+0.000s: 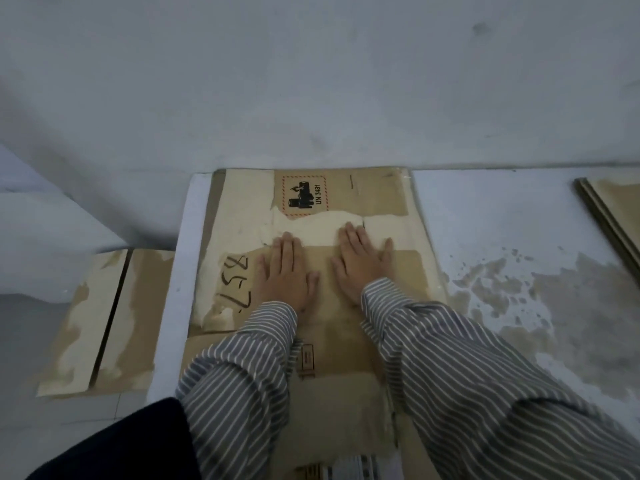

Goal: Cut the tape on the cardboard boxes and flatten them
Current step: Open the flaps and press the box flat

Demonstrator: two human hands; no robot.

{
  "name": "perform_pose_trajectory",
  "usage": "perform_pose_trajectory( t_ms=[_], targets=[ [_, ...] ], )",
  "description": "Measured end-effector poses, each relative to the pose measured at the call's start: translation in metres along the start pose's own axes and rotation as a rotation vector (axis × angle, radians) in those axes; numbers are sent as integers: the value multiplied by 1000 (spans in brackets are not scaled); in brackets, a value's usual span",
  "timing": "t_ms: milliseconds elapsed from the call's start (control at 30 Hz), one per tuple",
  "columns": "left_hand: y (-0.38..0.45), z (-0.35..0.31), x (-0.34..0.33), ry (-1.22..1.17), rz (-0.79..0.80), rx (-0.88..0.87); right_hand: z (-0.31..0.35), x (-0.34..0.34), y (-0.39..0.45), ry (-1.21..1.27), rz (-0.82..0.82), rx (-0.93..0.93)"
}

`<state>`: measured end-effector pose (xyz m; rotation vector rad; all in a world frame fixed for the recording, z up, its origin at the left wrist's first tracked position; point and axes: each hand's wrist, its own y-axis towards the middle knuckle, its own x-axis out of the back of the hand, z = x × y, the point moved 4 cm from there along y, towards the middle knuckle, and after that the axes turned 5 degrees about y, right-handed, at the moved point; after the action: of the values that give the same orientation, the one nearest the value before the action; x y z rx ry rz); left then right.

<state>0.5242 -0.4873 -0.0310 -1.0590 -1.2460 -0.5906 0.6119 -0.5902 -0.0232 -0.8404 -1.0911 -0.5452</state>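
On the flat cardboard box [346,341], I press my left hand [285,271] and right hand [360,261] down, fingers straight, holding nothing.

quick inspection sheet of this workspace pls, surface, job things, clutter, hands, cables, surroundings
surface: white table, with brown worn patches on its right part
job's things: flattened box lies flat on the table, its far edge near the wall; it bears a UN 3481 label, handwritten digits and torn pale tape; no cutter seen
clutter: second flat cardboard lower, left of the table; cardboard stack at the right edge
grippers: left hand and right hand press flat, fingers straight, side by side on the box; striped sleeves
cables: nothing seen
surroundings: pale grey wall behind the table
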Motion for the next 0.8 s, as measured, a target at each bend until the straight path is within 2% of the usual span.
perform_pose_trajectory(
  t_ms=[200,500,700,800],
  targets=[
    [53,-3,7,-14,-50,72,6,3,42,-30,-46,6],
    [43,11,10,-23,-42,75,-1,9,33,84,-72,12],
    [-8,68,1,-97,-23,274,-49,6,-15,119,-103,-286],
    [-34,84,-6,-151,2,365,-61,0,-45,102,-88,-357]
  ],
)
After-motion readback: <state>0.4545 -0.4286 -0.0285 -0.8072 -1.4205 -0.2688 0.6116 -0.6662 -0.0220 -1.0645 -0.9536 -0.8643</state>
